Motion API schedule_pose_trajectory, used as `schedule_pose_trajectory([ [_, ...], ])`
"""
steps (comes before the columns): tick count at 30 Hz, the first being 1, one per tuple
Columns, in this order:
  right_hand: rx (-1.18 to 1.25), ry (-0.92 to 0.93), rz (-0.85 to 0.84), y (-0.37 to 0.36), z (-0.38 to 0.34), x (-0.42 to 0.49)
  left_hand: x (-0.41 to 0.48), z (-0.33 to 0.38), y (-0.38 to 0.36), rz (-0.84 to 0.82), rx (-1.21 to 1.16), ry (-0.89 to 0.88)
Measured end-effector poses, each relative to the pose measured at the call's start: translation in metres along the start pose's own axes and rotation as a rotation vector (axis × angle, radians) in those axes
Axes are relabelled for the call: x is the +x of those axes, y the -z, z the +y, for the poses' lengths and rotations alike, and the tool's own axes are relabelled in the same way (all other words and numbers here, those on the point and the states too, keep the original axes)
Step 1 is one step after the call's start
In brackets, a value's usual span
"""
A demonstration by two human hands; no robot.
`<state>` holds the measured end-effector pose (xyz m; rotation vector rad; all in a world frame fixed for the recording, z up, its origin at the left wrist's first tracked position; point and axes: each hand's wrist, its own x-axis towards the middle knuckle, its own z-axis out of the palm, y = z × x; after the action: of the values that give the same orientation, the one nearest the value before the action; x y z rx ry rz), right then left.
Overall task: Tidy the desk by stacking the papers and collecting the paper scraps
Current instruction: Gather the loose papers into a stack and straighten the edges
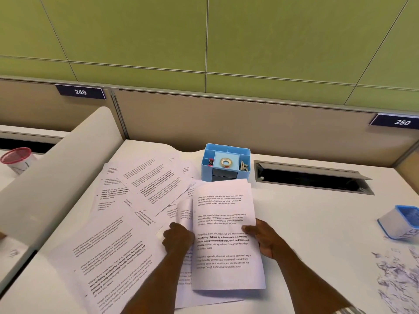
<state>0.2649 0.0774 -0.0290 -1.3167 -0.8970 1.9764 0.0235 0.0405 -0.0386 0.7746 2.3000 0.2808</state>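
I grip a bundle of white printed sheets over the middle of the white desk. My left hand curls round its left edge, and my right hand pinches its right edge. Loose printed pages lie scattered to the left, and shredded white paper scraps are heaped far right.

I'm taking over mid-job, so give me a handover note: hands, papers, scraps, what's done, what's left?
Left hand grips the left edge of a small stack; right hand pinches its right edge, thumb on top.
Loose sheets lie fanned over the desk left of it; scraps lie scattered at the far right.
Done: a few sheets gathered.
To do: stack the remaining sheets, collect all scraps.
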Motion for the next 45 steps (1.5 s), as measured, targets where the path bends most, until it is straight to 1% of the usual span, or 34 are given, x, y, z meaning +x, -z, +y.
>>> schedule_pose_trajectory([
  [4, -0.006, -0.006, -0.002, -0.002, 0.001, -0.001, 0.005, -0.003, 0.006, -0.059, -0.178, -0.007],
  [9, -0.008, -0.007, -0.015, -0.003, -0.001, -0.002, 0.012, -0.008, 0.014, -0.126, -0.458, -0.122],
  [12, -0.016, -0.008, -0.017, -0.004, -0.002, -0.003, 0.011, -0.006, 0.018, -0.17, -0.651, -0.086],
  [15, -0.028, -0.015, -0.008, -0.005, -0.002, -0.001, 0.01, -0.003, 0.02, -0.188, -0.781, -0.022],
  [17, -0.04, -0.022, -0.001, -0.005, 0.0, 0.0, 0.011, -0.005, 0.019, -0.205, -0.879, -0.009],
  [20, -0.052, -0.031, 0.001, -0.005, 0.003, 0.001, 0.01, -0.005, 0.018, -0.241, -1.026, -0.104],
  [22, -0.061, -0.035, -0.002, -0.005, 0.005, 0.001, 0.008, -0.003, 0.018, -0.285, -1.108, -0.239],
  [24, -0.073, -0.039, 0.003, -0.005, 0.007, 0.002, 0.007, -0.003, 0.021, -0.377, -1.093, -0.327],
  [26, -0.077, -0.039, 0.008, -0.006, 0.009, 0.002, 0.007, -0.006, 0.022, -0.496, -1.005, -0.337],
  [27, -0.077, -0.039, 0.01, -0.006, 0.01, 0.003, 0.008, -0.007, 0.021, -0.524, -0.974, -0.343],
  [32, -0.063, -0.043, 0.008, -0.005, 0.01, 0.005, 0.002, -0.005, 0.025, -0.567, -1.002, -0.379],
  [39, -0.068, -0.043, -0.026, -0.005, 0.008, 0.006, -0.008, 0.011, 0.04, -0.702, -1.092, -0.341],
  [45, -0.026, -0.028, -0.063, -0.011, 0.004, 0.006, -0.009, 0.019, 0.043, -0.712, -1.105, -0.341],
])
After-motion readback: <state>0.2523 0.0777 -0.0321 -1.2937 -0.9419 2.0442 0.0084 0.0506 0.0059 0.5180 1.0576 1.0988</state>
